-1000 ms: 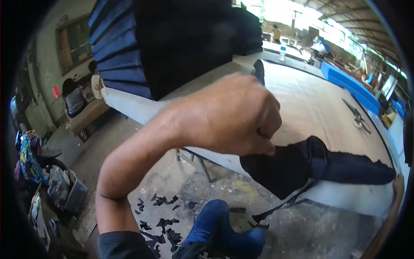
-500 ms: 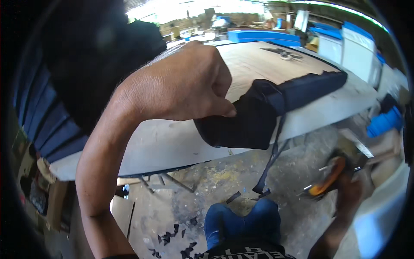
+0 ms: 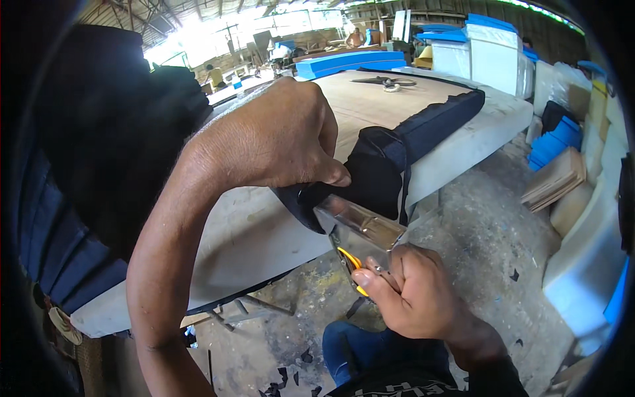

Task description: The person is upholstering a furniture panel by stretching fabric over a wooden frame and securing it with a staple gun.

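Note:
My left hand (image 3: 271,139) is bent over black fabric (image 3: 374,173), its fingers curled and its thumb pressing the cloth against the near end of a panel. The fabric wraps the panel's edge, and a thin strip of it hangs at the right. My right hand (image 3: 420,291) grips a shiny metal staple gun (image 3: 367,228) with yellow parts. The tool's nose is up against or close to the fabric, just below my left thumb; I cannot tell if they touch. The left fingertips are partly hidden behind the hand.
The pale wooden panel (image 3: 344,99) rests on a thick white slab (image 3: 450,155). Dark scissors (image 3: 385,82) lie at its far end. A dark fabric heap (image 3: 92,132) rises on the left. Blue and white foam blocks (image 3: 493,56) stand at back right. Black scraps (image 3: 281,380) litter the floor.
My right hand has brought the staple gun from the lower right up to the fabric by my left hand. The left hand keeps its hold; the view has turned rightward.

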A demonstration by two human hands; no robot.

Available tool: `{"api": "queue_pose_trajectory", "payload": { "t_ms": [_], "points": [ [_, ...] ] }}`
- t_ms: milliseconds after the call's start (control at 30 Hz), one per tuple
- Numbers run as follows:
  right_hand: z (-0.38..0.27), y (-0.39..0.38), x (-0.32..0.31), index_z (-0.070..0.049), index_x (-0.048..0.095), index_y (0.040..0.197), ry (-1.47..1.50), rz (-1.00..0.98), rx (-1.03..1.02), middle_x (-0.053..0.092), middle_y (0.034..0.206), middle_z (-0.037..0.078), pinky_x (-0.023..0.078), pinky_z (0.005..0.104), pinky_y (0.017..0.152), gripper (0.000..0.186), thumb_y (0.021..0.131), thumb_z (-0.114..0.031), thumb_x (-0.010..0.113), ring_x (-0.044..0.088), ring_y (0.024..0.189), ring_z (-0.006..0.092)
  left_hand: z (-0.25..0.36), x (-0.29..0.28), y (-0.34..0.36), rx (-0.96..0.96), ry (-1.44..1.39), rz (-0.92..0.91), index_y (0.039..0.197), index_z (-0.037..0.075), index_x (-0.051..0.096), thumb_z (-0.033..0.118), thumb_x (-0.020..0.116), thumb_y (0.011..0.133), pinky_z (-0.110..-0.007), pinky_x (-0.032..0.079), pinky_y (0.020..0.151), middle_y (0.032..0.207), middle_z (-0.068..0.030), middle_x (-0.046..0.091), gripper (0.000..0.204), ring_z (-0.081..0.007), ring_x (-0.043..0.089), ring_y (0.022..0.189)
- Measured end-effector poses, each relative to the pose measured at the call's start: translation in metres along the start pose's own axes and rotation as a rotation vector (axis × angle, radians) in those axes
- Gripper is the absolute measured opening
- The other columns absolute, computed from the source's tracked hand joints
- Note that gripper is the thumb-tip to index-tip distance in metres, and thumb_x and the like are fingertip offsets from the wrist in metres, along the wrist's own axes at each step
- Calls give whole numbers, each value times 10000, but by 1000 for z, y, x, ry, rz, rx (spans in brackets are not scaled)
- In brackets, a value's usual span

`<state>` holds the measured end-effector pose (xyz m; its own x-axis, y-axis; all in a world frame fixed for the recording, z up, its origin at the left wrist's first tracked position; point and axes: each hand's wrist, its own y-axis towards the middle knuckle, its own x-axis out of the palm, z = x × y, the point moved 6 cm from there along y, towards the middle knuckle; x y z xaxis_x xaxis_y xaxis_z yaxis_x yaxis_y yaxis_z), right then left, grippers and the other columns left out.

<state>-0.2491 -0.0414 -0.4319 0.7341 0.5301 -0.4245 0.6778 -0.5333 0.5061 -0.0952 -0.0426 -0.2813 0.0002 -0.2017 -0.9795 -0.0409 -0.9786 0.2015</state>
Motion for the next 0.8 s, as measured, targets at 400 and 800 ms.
{"api": "queue_pose_trajectory", "payload": {
  "t_ms": [400, 800],
  "points": [
    [-2, 9, 13, 40, 561, 1103, -1, 27, -1, 660, 823, 250, 539, 515, 675, 301, 995, -191, 722, 704, 750, 457, 0, 1, 3, 28, 4, -49, 823, 12, 817, 224, 929, 777, -328, 621, 636, 741, -115, 777, 244, -191, 749, 646],
    [-2, 8, 12, 60, 544, 1165, -7, 5, -3, 658, 826, 233, 552, 477, 650, 349, 1005, -201, 714, 713, 716, 411, -3, 3, 2, 41, -6, -14, 835, 15, 820, 221, 928, 781, -308, 607, 587, 739, -115, 778, 239, -190, 744, 619]
  ]
}}
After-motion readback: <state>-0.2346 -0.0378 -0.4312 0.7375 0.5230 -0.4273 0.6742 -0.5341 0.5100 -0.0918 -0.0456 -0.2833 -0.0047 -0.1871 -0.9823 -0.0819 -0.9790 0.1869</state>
